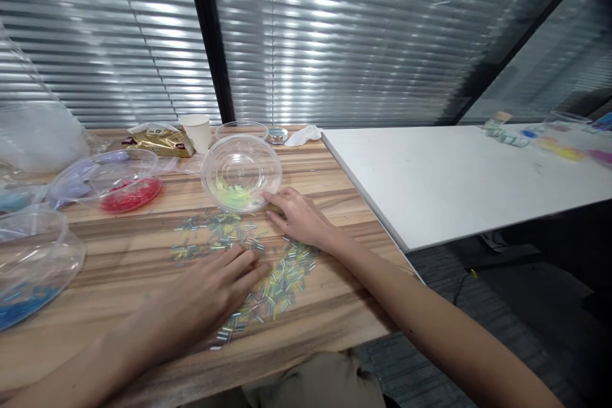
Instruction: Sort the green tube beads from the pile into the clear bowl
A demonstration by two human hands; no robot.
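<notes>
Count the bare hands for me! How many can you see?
2: the bare left hand over scattered, shiny, yellowish tube beads, and the bare right hand at the rim of the tilted, clear, round plastic bowl. No others show.

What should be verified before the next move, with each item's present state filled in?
1. Right hand on the clear bowl: ok, its fingers are at the bowl's lower right rim.
2. Bowl level: not ok, it is tilted toward the person.
3. Yellow-green beads inside the bowl: ok, gathered at its low side.
4. Tabletop free of loose beads: not ok, many lie scattered.
5. Beads under the left hand: cannot tell, its palm is hidden.
6. Red beads apart from the loose ones: ok.
</notes>
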